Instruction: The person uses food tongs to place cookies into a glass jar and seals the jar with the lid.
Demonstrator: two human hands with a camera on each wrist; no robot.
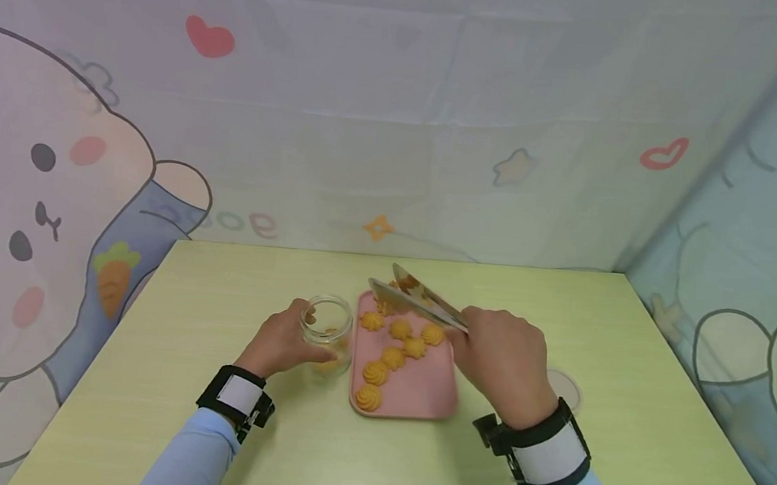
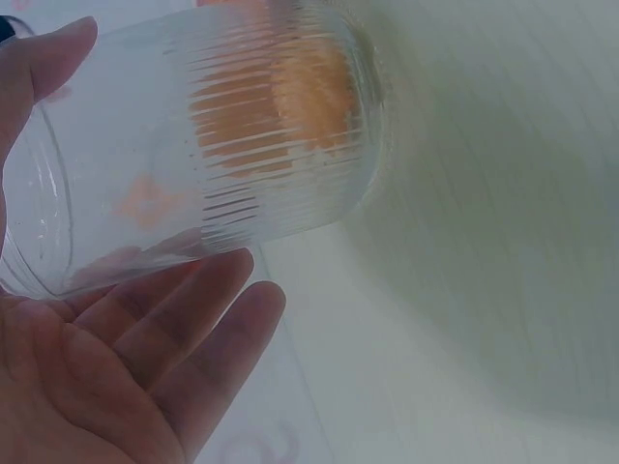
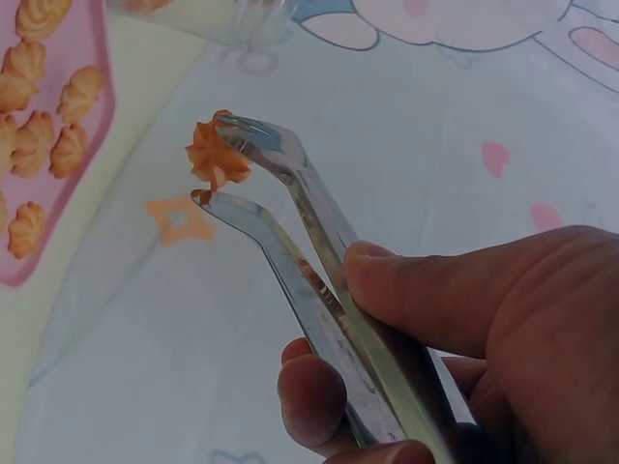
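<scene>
My left hand (image 1: 286, 341) holds a clear glass jar (image 1: 326, 322) between thumb and fingers, left of a pink tray (image 1: 431, 392). Through the ribbed lower wall of the jar, in the left wrist view, orange-brown piped cookies (image 2: 314, 92) show. My right hand (image 1: 506, 361) grips metal tongs (image 3: 329, 242) over the tray's far part. In the right wrist view, a star-shaped cookie (image 3: 215, 155) sits between the tong tips, lifted off the tray. Several swirled golden cookies (image 1: 375, 372) lie on the tray, mostly along its left and middle.
A pale round disc (image 1: 564, 389) lies on the table (image 1: 254, 277) right of the tray, partly hidden by the right wrist. A printed cloth backdrop (image 1: 399, 120) stands behind the table's far edge and along the right side.
</scene>
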